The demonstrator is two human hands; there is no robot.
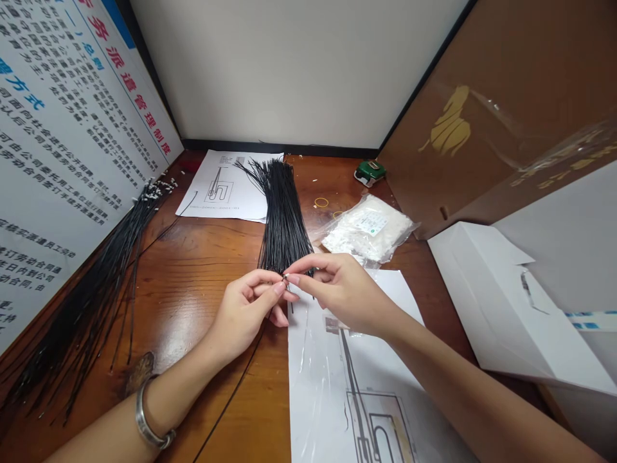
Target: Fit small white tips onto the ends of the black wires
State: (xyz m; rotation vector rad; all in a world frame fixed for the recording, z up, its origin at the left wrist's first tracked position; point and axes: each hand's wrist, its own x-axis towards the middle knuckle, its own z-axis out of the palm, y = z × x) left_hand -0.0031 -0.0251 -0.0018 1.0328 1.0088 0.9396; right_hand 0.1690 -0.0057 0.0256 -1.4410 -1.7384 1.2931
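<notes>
My left hand is closed in a pinch on the end of a thin black wire, which trails down to the bottom edge. Fingertip to fingertip with it, my right hand pinches a tiny white piece at the wire's tip; fingers partly cover it, so its shape is unclear. Just beyond both hands lies a thick bundle of black wires. To the left, a second bundle of black wires has small white ends at its far side. A clear plastic bag of white pieces rests beyond my right hand.
Under my right arm lies a sheet with a printed drawing; another printed sheet is at the back. A green tape measure and a yellow rubber band sit there too. Panels, a brown board and a white box bound the table.
</notes>
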